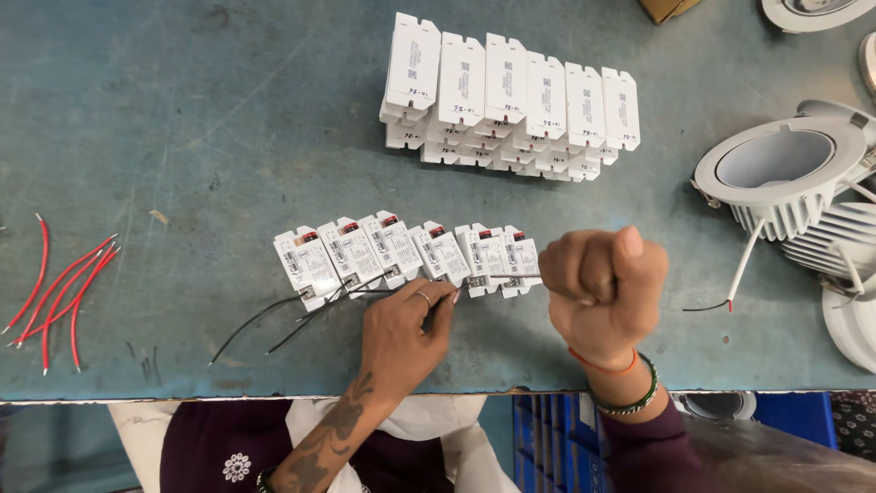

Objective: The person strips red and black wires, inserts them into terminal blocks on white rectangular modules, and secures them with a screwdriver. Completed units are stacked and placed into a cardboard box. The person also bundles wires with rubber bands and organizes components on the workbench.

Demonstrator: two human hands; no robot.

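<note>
A row of several small white driver boxes point(401, 254) with red tabs lies on the blue-green table point(182, 119). Black wires point(265, 319) trail from the left boxes toward the table's front edge. My left hand point(401, 338) pinches a thin black wire at the terminal of a middle box. My right hand point(602, 288) is a closed fist around a thin tool point(511, 276) whose shaft points left into a box at the row's right end.
A stack of several white driver boxes point(511, 100) lies further back. Loose red wires point(59, 292) lie at the left. White round downlight housings point(785, 178) with wires crowd the right edge. A blue crate point(557, 443) sits under the table.
</note>
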